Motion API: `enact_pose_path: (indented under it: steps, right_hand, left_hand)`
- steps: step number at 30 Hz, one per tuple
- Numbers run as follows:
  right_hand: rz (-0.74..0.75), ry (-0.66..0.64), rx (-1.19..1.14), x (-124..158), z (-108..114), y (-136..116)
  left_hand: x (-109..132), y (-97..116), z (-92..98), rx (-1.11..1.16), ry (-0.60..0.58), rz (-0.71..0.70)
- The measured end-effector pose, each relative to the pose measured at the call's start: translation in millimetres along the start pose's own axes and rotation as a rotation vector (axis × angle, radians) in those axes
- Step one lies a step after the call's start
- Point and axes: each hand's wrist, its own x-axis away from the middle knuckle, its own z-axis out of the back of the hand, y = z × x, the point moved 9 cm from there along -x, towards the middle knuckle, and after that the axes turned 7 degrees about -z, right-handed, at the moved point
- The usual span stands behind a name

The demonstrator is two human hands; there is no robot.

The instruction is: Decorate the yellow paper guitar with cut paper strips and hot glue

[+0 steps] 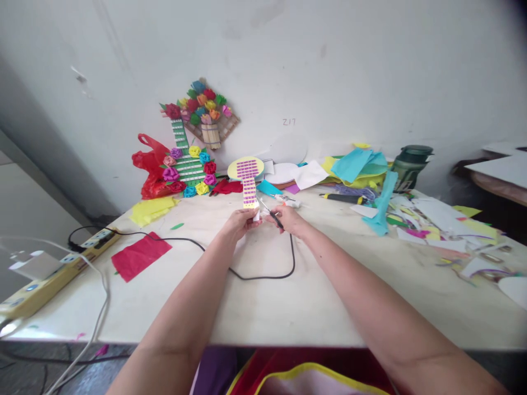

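My left hand (241, 221) is closed, its fingertips pinching a small white piece (257, 215) whose material I cannot make out. My right hand (288, 220) grips a pair of scissors (275, 219) with dark handles; the blades slant up and to the left, close to the white piece. Just beyond my left fingers lies a craft guitar (249, 186), with a yellow round body and a neck covered in purple and white strips. A black cord (263, 278) loops over the table below my hands. Behind the scissors sits a small clear-and-white item (290, 202), too small to name.
Paper flowers decorate a green craft guitar (191, 170) at the wall, beside a red plastic bag (152, 164). A power strip (57, 274) and red crepe paper (141, 256) lie left. Rightward are a black-and-yellow tool (343, 198), a green bottle (411, 167) and paper scraps (442, 219).
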Motion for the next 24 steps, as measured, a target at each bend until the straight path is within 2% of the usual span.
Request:
enact_pose_path:
  steps: [4, 8, 12, 18, 24]
  right_hand:
    - [-0.034, 0.035, -0.091, -3.3, 5.0, 7.2]
    - [-0.009, 0.041, -0.097, -1.7, 9.0, 3.8]
    - [-0.023, -0.042, -0.070, 4.1, 8.6, 0.0]
    - [0.015, -0.213, -0.035, 8.0, 5.6, 1.3]
    - [0.005, -0.216, -0.013, 6.8, 7.2, 4.0]
  left_hand:
    - [1.6, 4.3, -3.4, -0.042, -0.044, -0.041]
    - [1.8, 6.0, -8.1, -0.081, -0.106, -0.083]
    - [1.3, 5.9, -11.2, -0.110, -0.167, -0.105]
    - [5.5, 2.2, -16.6, -0.149, -0.272, -0.060]
    - [6.3, -1.4, -15.9, -0.162, -0.303, -0.025]
